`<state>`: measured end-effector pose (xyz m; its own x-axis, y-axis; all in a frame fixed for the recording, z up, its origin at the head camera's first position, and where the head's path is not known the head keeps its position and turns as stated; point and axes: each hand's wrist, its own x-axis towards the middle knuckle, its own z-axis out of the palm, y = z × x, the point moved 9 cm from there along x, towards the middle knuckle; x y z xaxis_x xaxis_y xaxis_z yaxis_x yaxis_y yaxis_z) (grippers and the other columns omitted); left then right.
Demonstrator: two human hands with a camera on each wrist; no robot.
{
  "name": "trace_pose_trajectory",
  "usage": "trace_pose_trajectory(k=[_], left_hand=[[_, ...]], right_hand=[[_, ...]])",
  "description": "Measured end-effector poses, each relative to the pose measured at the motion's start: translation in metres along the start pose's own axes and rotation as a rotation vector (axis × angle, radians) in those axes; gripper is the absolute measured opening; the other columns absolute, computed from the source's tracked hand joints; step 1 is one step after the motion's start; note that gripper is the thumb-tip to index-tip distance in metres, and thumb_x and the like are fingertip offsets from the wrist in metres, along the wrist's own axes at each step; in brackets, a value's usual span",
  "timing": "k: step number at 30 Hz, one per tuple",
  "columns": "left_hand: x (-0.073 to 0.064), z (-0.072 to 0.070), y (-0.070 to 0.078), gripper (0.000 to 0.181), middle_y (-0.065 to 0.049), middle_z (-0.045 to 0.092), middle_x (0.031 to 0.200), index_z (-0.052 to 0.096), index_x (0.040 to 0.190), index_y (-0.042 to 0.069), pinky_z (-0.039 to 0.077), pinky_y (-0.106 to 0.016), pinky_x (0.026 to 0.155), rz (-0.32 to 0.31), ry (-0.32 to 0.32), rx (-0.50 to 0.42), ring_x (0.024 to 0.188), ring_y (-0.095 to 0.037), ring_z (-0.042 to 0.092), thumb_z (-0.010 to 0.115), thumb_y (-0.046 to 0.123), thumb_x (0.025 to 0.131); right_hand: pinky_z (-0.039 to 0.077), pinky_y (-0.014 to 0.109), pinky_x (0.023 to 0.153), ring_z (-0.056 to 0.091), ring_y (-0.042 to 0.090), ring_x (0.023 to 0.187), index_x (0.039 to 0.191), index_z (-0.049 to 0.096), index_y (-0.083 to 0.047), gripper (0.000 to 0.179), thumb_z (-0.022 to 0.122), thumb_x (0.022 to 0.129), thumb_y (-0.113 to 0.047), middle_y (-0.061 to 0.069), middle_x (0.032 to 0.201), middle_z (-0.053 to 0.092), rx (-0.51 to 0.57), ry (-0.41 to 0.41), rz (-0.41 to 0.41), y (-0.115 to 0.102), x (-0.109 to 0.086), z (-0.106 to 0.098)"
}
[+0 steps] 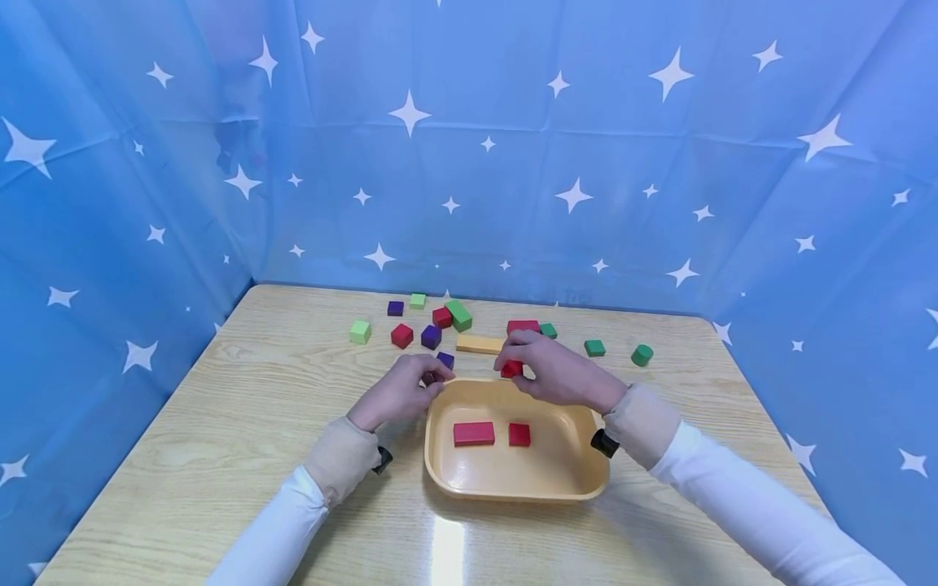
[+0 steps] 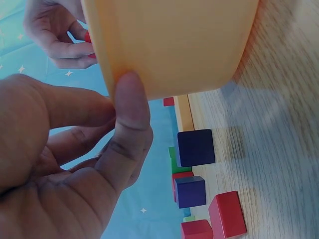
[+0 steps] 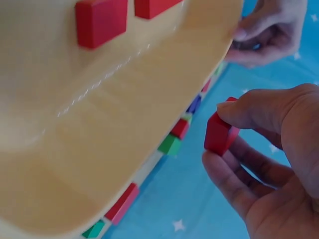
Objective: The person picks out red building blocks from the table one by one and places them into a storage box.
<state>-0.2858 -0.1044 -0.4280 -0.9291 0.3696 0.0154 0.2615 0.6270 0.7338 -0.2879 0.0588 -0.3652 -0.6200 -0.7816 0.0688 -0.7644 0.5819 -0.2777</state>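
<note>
My left hand (image 1: 399,393) pinches the back left rim of a yellow plastic tub (image 1: 513,495) between thumb and fingertips. Just above the tub's back edge, my right hand (image 1: 553,370) holds a small red block (image 3: 219,134) between thumb and fingers. Inside the tub lie a long red block (image 1: 473,434) and a square red block (image 1: 519,435), a little apart. Beyond the left hand a purple block (image 2: 196,148) and a red block (image 2: 228,214) sit on the table, the red one largely hidden by that hand in the head view.
Behind the tub are a yellow plank (image 1: 479,344), a long red block (image 1: 523,326), a green block (image 1: 458,315) and several red, purple and light green cubes. Farther right stand a dark green block (image 1: 594,348) and a green cylinder (image 1: 642,355). A starry blue curtain (image 1: 469,163) borders the table.
</note>
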Motion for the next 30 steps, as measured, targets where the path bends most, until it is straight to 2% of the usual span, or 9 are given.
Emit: trace_pose_trajectory(k=[8,19,23,30], left_hand=[[0.001,-0.001,0.001,0.02,-0.006,0.07,0.099,0.075,0.113,0.003,0.054,-0.026,0.075,0.019,-0.007,0.011,0.086,-0.014,0.062,0.063,0.002,0.098],[0.0,-0.001,0.002,0.02,-0.007,0.07,0.1,0.075,0.113,0.003,0.056,-0.028,0.078,0.002,-0.009,-0.002,0.086,-0.015,0.063,0.063,-0.001,0.097],[-0.001,-0.002,0.002,0.02,-0.007,0.071,0.099,0.075,0.112,0.004,0.056,-0.026,0.076,0.003,-0.012,-0.006,0.086,-0.015,0.062,0.063,-0.002,0.096],[0.0,-0.002,0.003,0.021,-0.008,0.071,0.101,0.075,0.112,0.002,0.056,-0.026,0.076,0.022,-0.011,-0.007,0.086,-0.015,0.063,0.062,-0.003,0.096]], right_hand=[[0.057,0.028,0.084,0.06,0.013,0.093,0.11,0.075,-0.015,0.02,0.073,0.092,-0.006,0.0,0.109,0.063,0.03,-0.055,-0.049,-0.022,0.008,0.013],[0.056,0.027,0.087,0.057,0.012,0.095,0.11,0.075,-0.013,0.019,0.075,0.092,-0.009,0.0,0.107,0.062,0.032,-0.11,-0.141,-0.047,0.016,0.037],[0.054,0.025,0.086,0.056,0.01,0.095,0.109,0.075,-0.016,0.017,0.076,0.092,-0.011,-0.001,0.107,0.062,0.002,-0.144,-0.15,-0.049,0.02,0.049],[0.055,0.024,0.09,0.058,0.011,0.101,0.107,0.075,-0.019,0.022,0.075,0.09,-0.005,0.001,0.113,0.065,-0.085,-0.192,-0.158,-0.05,0.026,0.066]])
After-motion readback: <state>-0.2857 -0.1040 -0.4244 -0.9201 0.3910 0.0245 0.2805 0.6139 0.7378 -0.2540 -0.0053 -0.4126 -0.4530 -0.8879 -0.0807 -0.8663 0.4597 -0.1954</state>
